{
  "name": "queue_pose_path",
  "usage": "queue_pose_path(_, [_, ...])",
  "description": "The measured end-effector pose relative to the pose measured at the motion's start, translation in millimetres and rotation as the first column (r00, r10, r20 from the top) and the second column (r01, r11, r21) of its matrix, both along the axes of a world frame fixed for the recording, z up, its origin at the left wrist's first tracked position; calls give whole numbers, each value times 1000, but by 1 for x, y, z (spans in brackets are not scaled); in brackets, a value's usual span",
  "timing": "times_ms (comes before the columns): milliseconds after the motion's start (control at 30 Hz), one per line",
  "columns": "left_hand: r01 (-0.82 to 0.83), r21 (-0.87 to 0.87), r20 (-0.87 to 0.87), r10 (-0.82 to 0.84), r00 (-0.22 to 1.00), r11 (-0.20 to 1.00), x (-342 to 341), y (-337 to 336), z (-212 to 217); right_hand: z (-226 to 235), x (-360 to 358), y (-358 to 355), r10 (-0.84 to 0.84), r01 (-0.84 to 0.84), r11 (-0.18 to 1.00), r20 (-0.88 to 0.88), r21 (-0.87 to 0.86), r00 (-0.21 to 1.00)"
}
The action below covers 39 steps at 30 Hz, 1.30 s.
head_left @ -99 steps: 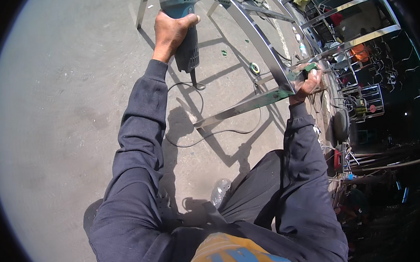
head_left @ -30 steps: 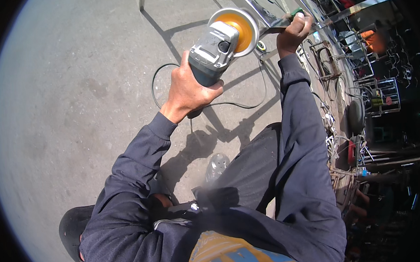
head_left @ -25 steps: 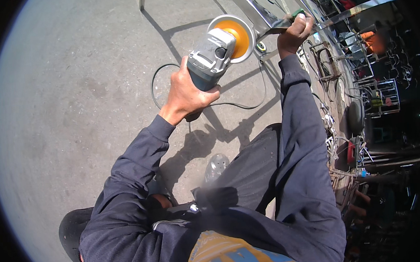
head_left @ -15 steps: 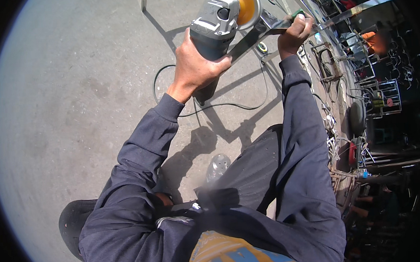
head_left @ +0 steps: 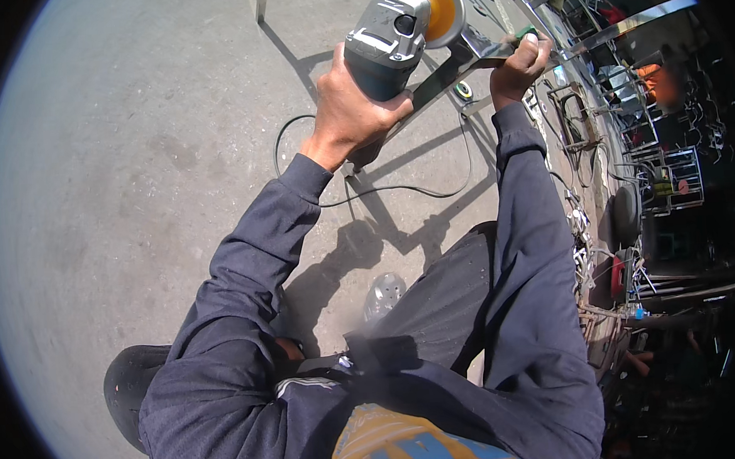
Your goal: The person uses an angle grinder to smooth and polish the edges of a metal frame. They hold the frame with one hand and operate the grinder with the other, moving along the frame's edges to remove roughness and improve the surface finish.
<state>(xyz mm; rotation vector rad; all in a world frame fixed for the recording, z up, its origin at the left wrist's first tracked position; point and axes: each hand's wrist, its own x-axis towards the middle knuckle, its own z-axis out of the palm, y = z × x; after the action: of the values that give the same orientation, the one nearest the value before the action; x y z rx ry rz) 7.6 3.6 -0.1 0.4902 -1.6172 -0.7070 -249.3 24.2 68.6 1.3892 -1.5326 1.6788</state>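
My left hand (head_left: 353, 110) is wrapped round the dark body of an angle grinder (head_left: 384, 42) with a silver head. Its orange-faced disc (head_left: 443, 9) stands on edge beside the head, close to a shiny square-tube metal frame (head_left: 439, 80). Whether the disc touches the metal I cannot tell. To the right of the disc, my right hand (head_left: 521, 70) is closed on a bar of that frame, its thumb uppermost. A small green piece (head_left: 526, 32) shows by the thumb; most of it is hidden.
A dark cable (head_left: 415, 187) loops over the concrete floor (head_left: 132, 175) below the frame. A small round disc (head_left: 462, 90) lies under the bar. Metal racks (head_left: 673, 184), rods and scrap crowd the right side. Another person's arm (head_left: 639, 363) shows in the shade at lower right.
The grinder and my left hand have shifted slightly right and up in the picture. My right hand sits a little lower; both grips look the same.
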Motion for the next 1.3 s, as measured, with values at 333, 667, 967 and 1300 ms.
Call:
queue_pose_path(333, [-30,78,4,29,1000,996,-6,-11,9,-3,-4,-1,-6,6,1000,23,2,1000])
queue_pose_path(667, [-1,185,-134,26,991,983,-17,-2,-35,0,-5,-1,-47,48,999,-36,20,998])
queue_pose_path(967, [-55,39,29,54,998,998,-17,-1,-64,-4,0,0,-6,6,1000,20,5,1000])
queue_pose_path(1300, [-237,-433,-79,225,971,870,-16,-50,-71,-1,5,2,136,-133,991,182,-31,974])
